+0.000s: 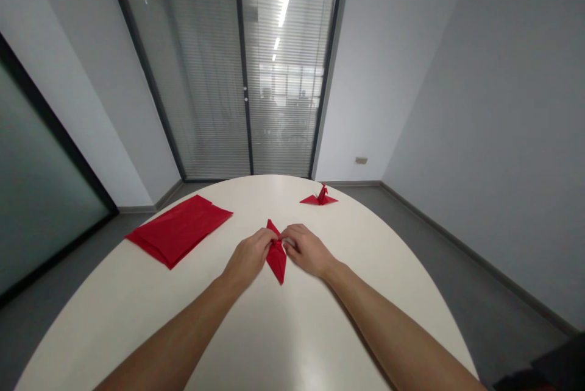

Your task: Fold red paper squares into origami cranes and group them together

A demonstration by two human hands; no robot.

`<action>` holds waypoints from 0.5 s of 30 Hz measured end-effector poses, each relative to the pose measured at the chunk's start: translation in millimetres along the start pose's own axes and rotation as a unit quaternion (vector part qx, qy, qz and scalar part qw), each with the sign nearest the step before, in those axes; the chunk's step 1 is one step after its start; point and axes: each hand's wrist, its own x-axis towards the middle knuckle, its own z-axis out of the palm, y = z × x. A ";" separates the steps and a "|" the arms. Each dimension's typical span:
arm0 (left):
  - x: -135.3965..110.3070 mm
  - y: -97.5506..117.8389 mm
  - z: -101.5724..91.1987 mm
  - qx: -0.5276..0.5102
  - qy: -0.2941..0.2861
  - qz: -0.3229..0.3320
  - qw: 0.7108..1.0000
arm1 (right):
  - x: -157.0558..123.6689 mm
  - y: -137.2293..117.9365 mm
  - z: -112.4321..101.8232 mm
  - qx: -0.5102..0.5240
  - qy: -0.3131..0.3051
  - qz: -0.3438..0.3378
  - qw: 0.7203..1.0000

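Note:
A partly folded piece of red paper point(276, 263) lies on the white table between my two hands, one pointed end toward me and another pointing away. My left hand point(250, 252) is closed on its left side, with the fingertips at the middle folds. From the right, my right hand point(307, 248) pinches the paper near the same spot, its thumb and forefinger bent together. The fingers hide part of the folds. Farther back on the right stands a finished-looking red paper crane point(322, 197) with its wings spread.
Several red paper sheets point(183, 226) lie stacked at the left of the round white table point(365, 318). Behind the table are a glass partition with blinds point(205, 74) and a white wall point(393, 44). Something dark point(557, 366) shows at the lower right corner.

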 end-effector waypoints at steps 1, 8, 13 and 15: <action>0.3 0.2 0.0 -0.002 0.005 0.006 1.000 | -0.2 0.4 0.4 0.001 0.002 -0.001 1.000; 2.9 2.2 -0.8 -0.025 0.085 0.045 0.995 | 0.1 -0.1 0.4 0.000 0.024 -0.005 1.000; 3.7 3.2 -0.8 -0.052 0.126 0.072 0.988 | 2.0 -3.4 -4.5 -0.007 0.049 -0.011 0.999; 4.0 4.5 -1.0 -0.063 0.133 0.078 0.986 | 2.1 -3.6 -6.2 -0.009 0.063 -0.013 0.998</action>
